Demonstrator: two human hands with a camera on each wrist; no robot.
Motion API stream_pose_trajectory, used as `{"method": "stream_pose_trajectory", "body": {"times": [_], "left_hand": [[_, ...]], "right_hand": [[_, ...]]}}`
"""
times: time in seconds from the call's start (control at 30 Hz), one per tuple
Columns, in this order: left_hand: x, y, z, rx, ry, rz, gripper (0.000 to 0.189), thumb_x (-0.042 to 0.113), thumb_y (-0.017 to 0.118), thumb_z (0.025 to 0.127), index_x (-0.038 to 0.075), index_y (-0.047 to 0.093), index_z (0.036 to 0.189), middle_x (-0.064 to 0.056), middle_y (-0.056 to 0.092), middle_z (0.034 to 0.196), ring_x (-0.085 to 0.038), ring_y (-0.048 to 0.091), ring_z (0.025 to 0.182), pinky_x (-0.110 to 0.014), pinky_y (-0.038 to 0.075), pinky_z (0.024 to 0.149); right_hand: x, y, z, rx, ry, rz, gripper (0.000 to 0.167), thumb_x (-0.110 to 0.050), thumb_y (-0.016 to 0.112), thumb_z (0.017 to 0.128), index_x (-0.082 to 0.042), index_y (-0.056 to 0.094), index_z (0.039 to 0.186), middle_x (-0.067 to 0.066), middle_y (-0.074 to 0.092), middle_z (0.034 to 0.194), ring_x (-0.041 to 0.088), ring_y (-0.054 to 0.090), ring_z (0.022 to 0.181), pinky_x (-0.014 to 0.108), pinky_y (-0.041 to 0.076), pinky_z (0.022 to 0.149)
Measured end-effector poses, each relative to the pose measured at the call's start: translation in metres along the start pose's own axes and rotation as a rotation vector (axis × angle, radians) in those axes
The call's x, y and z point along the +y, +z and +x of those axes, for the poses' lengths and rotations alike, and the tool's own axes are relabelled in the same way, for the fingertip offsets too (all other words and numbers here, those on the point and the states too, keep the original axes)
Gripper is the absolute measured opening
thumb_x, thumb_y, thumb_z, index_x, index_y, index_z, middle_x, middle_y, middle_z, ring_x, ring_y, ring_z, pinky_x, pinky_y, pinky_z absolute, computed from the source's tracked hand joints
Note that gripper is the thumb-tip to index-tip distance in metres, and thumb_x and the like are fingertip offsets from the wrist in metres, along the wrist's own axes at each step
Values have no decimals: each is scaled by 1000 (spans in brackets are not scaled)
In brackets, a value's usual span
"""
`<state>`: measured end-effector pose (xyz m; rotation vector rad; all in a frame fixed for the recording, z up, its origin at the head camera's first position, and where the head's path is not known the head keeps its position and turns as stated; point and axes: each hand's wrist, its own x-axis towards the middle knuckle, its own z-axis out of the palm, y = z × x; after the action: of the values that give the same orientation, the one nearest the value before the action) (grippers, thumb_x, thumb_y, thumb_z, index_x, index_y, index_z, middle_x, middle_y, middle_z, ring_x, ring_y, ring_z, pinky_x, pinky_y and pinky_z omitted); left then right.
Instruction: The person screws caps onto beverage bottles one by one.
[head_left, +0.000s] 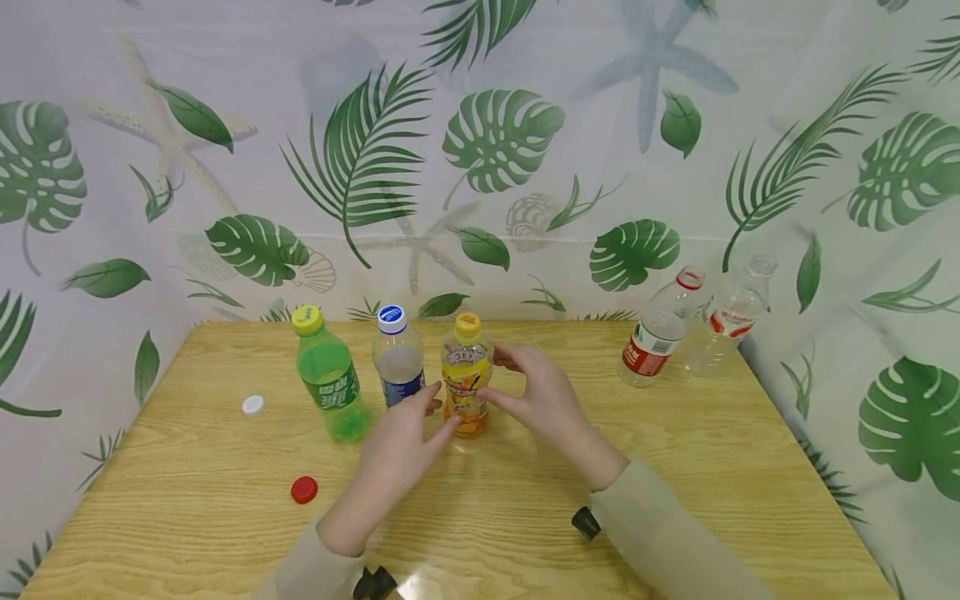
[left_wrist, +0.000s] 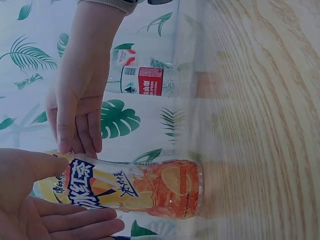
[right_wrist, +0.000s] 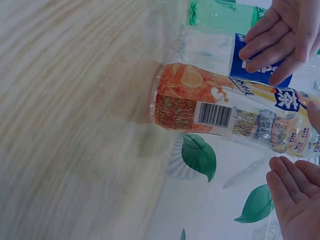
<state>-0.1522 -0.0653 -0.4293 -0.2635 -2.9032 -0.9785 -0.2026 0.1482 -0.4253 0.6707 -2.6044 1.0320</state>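
The capped tea bottle [head_left: 467, 379] stands between left hand [head_left: 401, 440] and right hand [head_left: 545, 392], both relaxed, fingers extended, gripping nothing. Around it, capped green bottle [head_left: 330, 379] and blue-labelled bottle [head_left: 397, 360] stand at 9 o'clock; uncapped bottles [head_left: 656, 337] at 3, red cap [head_left: 304, 490] at 8, white cap [head_left: 252, 406] at 9 seemingly remain. Bare surface [head_left: 491, 533] lies at 6; its back edge is near, at 12.

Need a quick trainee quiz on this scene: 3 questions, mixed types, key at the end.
1. How many bottles are uncapped?
2. True or false: the loose red cap lies nearer the person than the loose white cap.
3. Which bottle is between the left hand and the right hand?

Key:
1. Two: the red-necked bottle and the bottle to its right.
2. True.
3. The orange-and-yellow-labelled bottle.
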Motion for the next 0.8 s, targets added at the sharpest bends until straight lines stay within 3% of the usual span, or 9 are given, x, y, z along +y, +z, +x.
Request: {"method": "stream_pose_trajectory", "body": {"times": [0.27, 0.5, 0.73, 0.8], "left_hand": [[-5, -9, -8, 12, -32, -10, 55, 33, 73, 102, 3, 60, 146, -15, 75, 131, -36, 73, 119, -54, 59, 101], [-5, -25, -20, 27, -22, 19, 59, 39, 70, 103, 4, 58, 149, -14, 74, 135, -37, 71, 125, -55, 56, 106], [-6, -45, -31, 71, -14, 40, 57, 39, 70, 103, 5, 60, 148, -12, 76, 131, -36, 73, 121, -54, 59, 101], [-7, -50, -32, 89, -2, 44, 55, 37, 71, 103, 5, 62, 146, -13, 77, 129, -35, 77, 108, -52, 62, 93]], "right_hand": [[-6, -14, 1, 38, -76, -61, 69, -22, 93, 83, 2, 63, 140, 16, 74, 127, 33, 73, 117, 47, 60, 102], [-10, -29, 2, 87, -156, -96, 69, -20, 94, 82, 3, 63, 139, 16, 74, 128, 34, 71, 118, 49, 59, 102], [-13, -47, 3, 153, -207, -122, 68, -19, 94, 82, 1, 63, 139, 16, 74, 127, 33, 71, 117, 48, 60, 101], [-14, -53, 4, 168, -211, -128, 68, -19, 94, 82, 1, 63, 139, 16, 74, 127, 33, 71, 118, 48, 60, 101]]}}
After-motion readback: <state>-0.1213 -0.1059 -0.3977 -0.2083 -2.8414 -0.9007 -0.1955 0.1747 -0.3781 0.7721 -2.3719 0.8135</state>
